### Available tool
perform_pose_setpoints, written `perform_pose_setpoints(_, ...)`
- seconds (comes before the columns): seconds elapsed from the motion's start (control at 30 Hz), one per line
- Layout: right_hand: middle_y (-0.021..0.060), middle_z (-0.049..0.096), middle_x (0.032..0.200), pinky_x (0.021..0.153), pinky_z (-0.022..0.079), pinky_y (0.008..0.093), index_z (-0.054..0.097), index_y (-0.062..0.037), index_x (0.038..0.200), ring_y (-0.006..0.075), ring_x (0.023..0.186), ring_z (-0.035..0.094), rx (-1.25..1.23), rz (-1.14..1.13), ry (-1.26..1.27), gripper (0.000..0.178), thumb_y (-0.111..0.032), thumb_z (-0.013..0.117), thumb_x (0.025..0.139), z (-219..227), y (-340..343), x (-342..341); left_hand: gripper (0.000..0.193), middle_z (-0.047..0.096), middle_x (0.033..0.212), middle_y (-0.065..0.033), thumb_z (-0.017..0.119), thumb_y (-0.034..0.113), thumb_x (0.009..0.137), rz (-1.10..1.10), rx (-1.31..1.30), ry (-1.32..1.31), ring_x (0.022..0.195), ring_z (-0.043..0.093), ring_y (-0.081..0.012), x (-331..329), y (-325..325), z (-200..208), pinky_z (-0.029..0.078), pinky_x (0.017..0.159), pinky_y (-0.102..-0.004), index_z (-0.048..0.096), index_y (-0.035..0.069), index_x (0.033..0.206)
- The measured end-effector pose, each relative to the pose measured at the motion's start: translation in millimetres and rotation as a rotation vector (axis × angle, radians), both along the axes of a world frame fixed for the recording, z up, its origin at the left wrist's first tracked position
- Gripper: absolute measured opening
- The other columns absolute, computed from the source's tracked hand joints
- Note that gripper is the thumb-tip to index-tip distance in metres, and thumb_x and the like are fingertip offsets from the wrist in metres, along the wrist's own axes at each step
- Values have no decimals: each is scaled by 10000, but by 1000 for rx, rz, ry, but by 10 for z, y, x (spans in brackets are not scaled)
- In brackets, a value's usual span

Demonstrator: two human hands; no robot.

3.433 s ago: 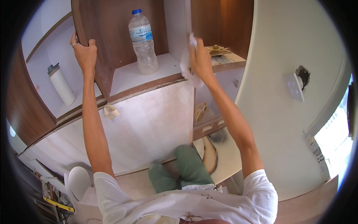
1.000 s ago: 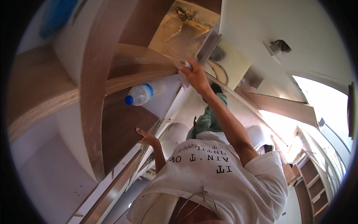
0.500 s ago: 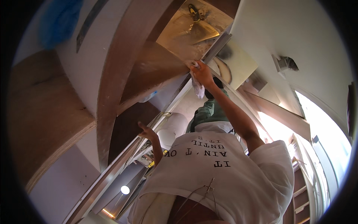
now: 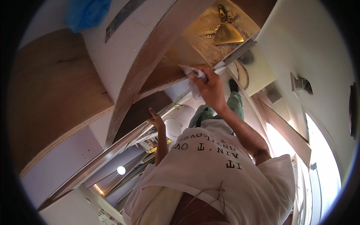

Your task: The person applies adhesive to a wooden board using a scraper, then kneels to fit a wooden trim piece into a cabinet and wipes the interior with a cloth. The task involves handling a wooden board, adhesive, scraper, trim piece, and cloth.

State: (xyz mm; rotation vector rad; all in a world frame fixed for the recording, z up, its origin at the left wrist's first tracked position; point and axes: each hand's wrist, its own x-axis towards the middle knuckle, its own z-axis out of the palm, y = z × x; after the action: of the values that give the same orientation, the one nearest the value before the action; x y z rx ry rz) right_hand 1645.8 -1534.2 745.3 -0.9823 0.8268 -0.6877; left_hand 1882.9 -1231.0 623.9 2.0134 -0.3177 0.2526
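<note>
My right hand (image 4: pixel 210 88) is closed around a crumpled white cloth (image 4: pixel 197 73), one corner of it sticking out to the left. Hand and cloth are at the edge of a brown wooden board (image 4: pixel 165 73); whether the cloth touches the edge is hard to tell. Lower and to the left, my left hand (image 4: pixel 155 120) holds nothing, its thumb and fingers apart. It hovers by a dark brown panel (image 4: pixel 144 110) and a long pale edge strip, and I cannot tell whether it touches them.
A wide scraper (image 4: pixel 228 33) lies beside a metal hinge (image 4: pixel 207 33) on a dusty board beyond my right hand. Curved brown panels (image 4: pixel 60 86) fill the left. A blue plastic bag (image 4: pixel 88 13) sits at the upper left. A wall box (image 4: pixel 302 85) is at right.
My right hand, with the cloth, has slid left along the brown board's edge. The whole view has shifted, so the scraper and panels appear farther right. My left hand stays open.
</note>
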Motion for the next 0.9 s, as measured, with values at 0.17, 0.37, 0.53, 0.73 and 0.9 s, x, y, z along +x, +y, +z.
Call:
perform_pose_setpoints(0.17, 166, 677, 857, 647, 535, 343, 665, -4, 1076, 225, 685, 673, -235, -60, -153, 222, -11, 640, 856, 404, 40, 42, 468, 616, 1140, -152, 688, 288, 942, -56, 71, 63, 994, 565, -232, -48, -90, 109, 445, 917, -317, 555, -91, 1182)
perform_pose_setpoints(0.37, 127, 650, 1033, 835, 485, 287, 656, -22, 1145, 167, 969, 628, -387, -72, -144, 263, -61, 699, 889, -25, -8, 7, 496, 604, 1173, -172, 677, 290, 948, -66, 76, 49, 1034, 567, -253, -17, -78, 100, 437, 949, -333, 528, -97, 1220)
perform_pose_setpoints(0.53, 87, 636, 964, 825, 497, 292, 711, -33, 1092, 193, 936, 632, -450, -62, -188, 288, -34, 771, 810, 91, -1, 138, 521, 590, 1193, -174, 664, 321, 956, -41, 134, 139, 1031, 559, -257, -13, -66, 93, 433, 939, -327, 511, -93, 1231)
perform_pose_setpoints(0.73, 87, 641, 979, 800, 516, 297, 709, -34, 1077, 203, 890, 636, -518, -162, -217, 264, -42, 766, 820, 271, 98, 174, 472, 603, 1119, -121, 664, 336, 954, -29, 50, 134, 966, 552, -200, 60, 18, -3, 429, 879, -272, 544, -64, 1173)
perform_pose_setpoints(0.9, 107, 639, 999, 818, 496, 288, 593, -15, 1086, 198, 889, 628, -72, -151, -229, 177, -33, 639, 916, 94, 18, -1, 422, 618, 1031, -93, 676, 331, 946, -26, 79, 145, 892, 543, -176, -53, -69, 114, 434, 827, -269, 581, -47, 1110)
